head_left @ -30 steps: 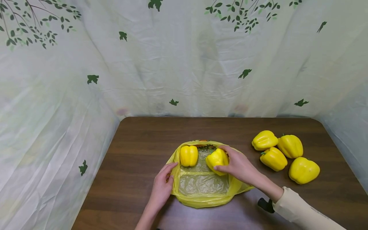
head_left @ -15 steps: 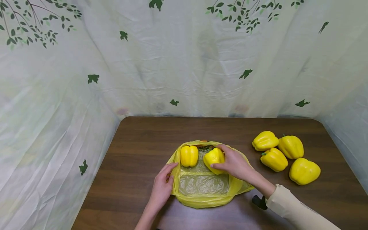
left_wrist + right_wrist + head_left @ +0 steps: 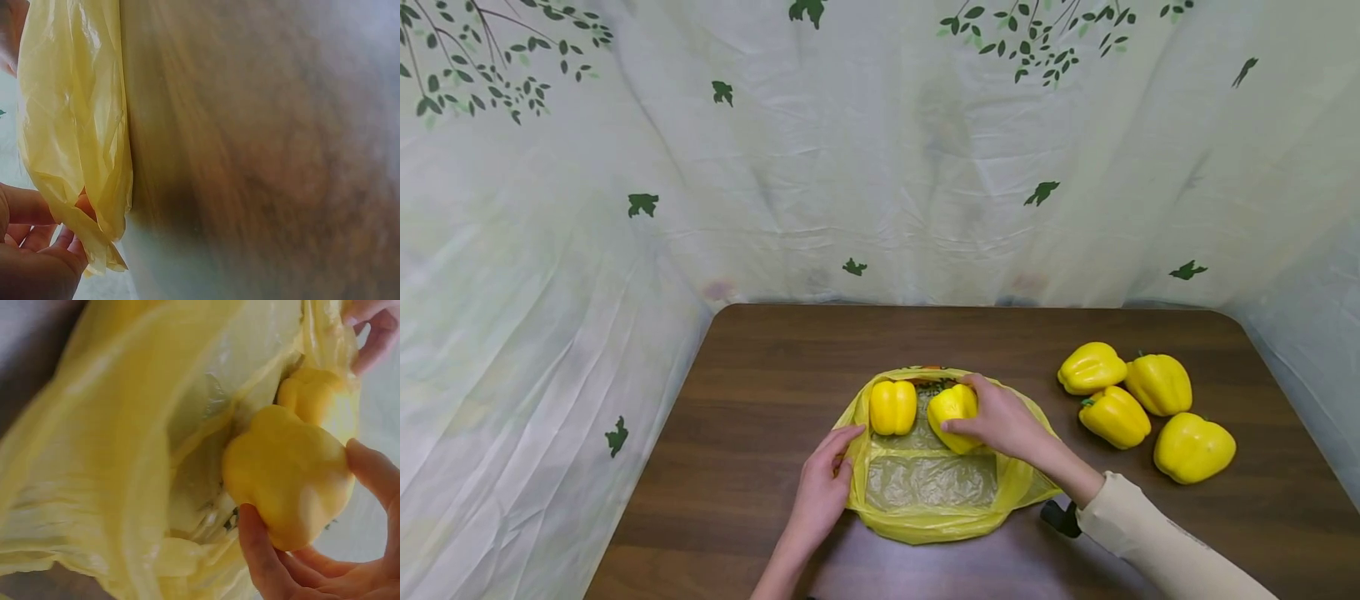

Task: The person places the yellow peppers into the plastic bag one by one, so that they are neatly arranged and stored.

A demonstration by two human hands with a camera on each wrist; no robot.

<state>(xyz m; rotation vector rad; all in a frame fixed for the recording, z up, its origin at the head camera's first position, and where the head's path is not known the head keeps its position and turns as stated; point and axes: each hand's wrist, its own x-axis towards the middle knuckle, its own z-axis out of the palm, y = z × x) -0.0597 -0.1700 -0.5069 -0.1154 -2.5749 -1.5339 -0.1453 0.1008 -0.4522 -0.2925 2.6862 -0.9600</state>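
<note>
A yellow plastic bag (image 3: pixel 932 483) lies with its mouth spread wide on the table. My left hand (image 3: pixel 826 479) pinches the left side of its rim; the left wrist view shows thumb and fingers (image 3: pixel 28 206) on the thin film. One yellow bell pepper (image 3: pixel 892 407) rests inside, at the back left. My right hand (image 3: pixel 1007 421) holds a second bell pepper (image 3: pixel 951 417) just right of it, over the bag's opening. In the right wrist view thumb and fingers grip this lobed pepper (image 3: pixel 287 475) from both sides, and the other pepper (image 3: pixel 319 400) shows behind it.
Several more yellow bell peppers (image 3: pixel 1115 416) lie grouped on the right of the brown wooden table (image 3: pixel 760 375). A pale curtain (image 3: pixel 887 167) with leaf prints hangs behind the table and at its sides. A black strap piece (image 3: pixel 1060 518) sits at the right wrist.
My right hand has moved a little to the left with the bell pepper, closer to the one in the bag. My left hand and the bag have stayed put.
</note>
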